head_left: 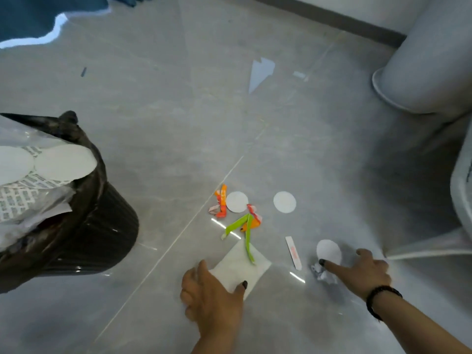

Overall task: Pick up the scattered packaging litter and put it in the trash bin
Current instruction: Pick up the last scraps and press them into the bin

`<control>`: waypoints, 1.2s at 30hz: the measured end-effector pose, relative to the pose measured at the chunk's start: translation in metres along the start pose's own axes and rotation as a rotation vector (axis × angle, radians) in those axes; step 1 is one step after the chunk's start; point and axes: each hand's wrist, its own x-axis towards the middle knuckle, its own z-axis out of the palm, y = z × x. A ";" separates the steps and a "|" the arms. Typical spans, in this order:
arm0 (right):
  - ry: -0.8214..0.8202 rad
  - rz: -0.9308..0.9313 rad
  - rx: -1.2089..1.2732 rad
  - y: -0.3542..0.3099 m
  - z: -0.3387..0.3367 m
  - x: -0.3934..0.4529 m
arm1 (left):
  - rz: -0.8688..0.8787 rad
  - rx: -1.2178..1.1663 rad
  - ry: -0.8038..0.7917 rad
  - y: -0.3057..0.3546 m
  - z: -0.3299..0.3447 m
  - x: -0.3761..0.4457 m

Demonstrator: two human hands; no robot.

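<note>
Your left hand is resting on the near corner of the white paper square, thumb on top, fingers loosely curled at its edge; whether they have pinched it yet I cannot tell. Your right hand is spreading open, forefinger pointing at the crumpled grey wad, which is lying just beside its fingertip, with the white disc just beyond.

The green strip is overlapping the square's far corner, its long axis running away from you, so lifting the sheet will likely drag it. The discs look flat, thin and hard to pinch off the glossy tile floor. The trash bin, black ribbed, liner overflowing, is standing well to your left, nearer the left hand.
</note>
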 end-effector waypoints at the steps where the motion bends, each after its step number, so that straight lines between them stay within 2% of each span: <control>1: -0.007 -0.005 0.001 0.003 0.003 0.000 | 0.026 0.001 0.017 -0.004 0.005 -0.001; 5: -0.005 -0.133 0.034 -0.002 0.006 0.002 | 0.142 -0.011 -0.006 -0.014 0.010 0.008; 12: -0.126 -0.350 0.118 -0.019 0.017 0.004 | 0.176 -0.095 -0.080 -0.020 0.004 0.021; 17: -0.082 -0.398 0.183 -0.014 0.032 0.003 | 0.250 0.117 -0.021 -0.021 0.006 0.015; 20: -0.038 -0.440 0.170 -0.011 0.037 0.001 | 0.315 0.144 0.000 -0.027 0.009 0.011; 22: 0.000 -0.453 0.228 -0.008 0.036 -0.002 | 0.305 0.107 -0.061 -0.031 0.011 0.006; 24: -0.028 -0.478 0.288 -0.004 0.034 -0.009 | 0.274 0.025 -0.122 -0.036 0.012 0.005; 26: -0.081 -0.561 0.198 0.004 0.037 -0.015 | 0.277 -0.046 -0.210 -0.040 0.008 0.003; 28: -0.059 -0.639 0.084 0.011 0.044 -0.018 | 0.298 -0.073 -0.330 -0.041 -0.002 0.002; 32: -0.003 -0.594 0.217 0.002 0.040 -0.022 | 0.362 -0.135 -0.485 -0.047 -0.029 0.009; 34: -0.060 -0.592 0.271 -0.014 0.038 -0.024 | 0.431 -0.130 -0.477 -0.040 -0.041 0.015; 36: -0.132 -0.592 0.225 -0.031 0.037 -0.020 | 0.486 -0.166 -0.395 -0.022 -0.048 0.030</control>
